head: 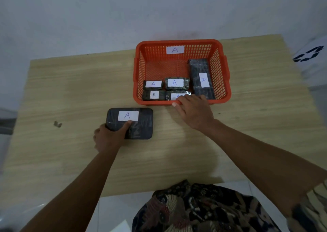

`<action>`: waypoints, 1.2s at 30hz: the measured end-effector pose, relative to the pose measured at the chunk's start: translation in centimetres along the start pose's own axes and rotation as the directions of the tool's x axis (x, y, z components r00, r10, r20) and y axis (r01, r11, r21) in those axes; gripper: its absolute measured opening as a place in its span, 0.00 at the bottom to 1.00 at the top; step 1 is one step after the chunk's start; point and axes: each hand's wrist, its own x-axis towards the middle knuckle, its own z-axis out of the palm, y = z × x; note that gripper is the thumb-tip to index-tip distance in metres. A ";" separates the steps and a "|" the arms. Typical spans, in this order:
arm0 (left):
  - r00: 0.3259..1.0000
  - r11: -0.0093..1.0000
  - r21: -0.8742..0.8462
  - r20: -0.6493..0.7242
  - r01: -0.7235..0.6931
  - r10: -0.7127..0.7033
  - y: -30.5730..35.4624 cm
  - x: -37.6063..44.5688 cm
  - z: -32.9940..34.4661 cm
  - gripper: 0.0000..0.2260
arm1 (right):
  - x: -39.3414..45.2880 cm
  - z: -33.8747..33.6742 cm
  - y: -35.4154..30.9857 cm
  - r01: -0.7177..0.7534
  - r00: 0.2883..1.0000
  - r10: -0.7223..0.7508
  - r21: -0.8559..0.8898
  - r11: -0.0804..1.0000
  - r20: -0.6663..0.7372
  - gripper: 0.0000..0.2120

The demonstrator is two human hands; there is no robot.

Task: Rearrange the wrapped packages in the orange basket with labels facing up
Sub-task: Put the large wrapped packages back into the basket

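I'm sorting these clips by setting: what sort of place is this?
Probably a plain room at home, not a warehouse: a bare wood-grain table pushed against a blank white wall, on a pale tiled floor.
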 end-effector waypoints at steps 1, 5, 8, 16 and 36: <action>1.000 0.999 -0.043 0.013 0.008 -0.008 -0.1 0.1 0.0 0.49 | 0.0 0.1 0.0 -0.001 1.000 0.001 -0.001 1.000 -0.004 0.15; 1.000 0.972 -0.235 0.013 0.027 -0.025 0.2 0.2 -0.1 0.45 | -0.1 0.2 0.0 -0.002 1.000 0.001 0.008 1.000 0.005 0.16; 0.999 0.958 -0.284 0.027 -0.031 0.040 0.4 0.2 -1.0 0.42 | -0.1 0.3 0.1 -0.001 1.000 0.002 0.017 1.000 -0.013 0.15; 0.943 0.816 -0.570 0.209 -0.098 0.259 1.7 0.4 -5.9 0.28 | -0.2 0.4 0.2 -0.003 1.000 0.003 -0.018 1.000 -0.010 0.14; 0.921 0.798 -0.581 0.200 -0.163 0.334 21.3 3.8 2.0 0.22 | -0.5 0.0 3.8 0.062 0.987 -0.081 -0.138 0.989 -0.141 0.27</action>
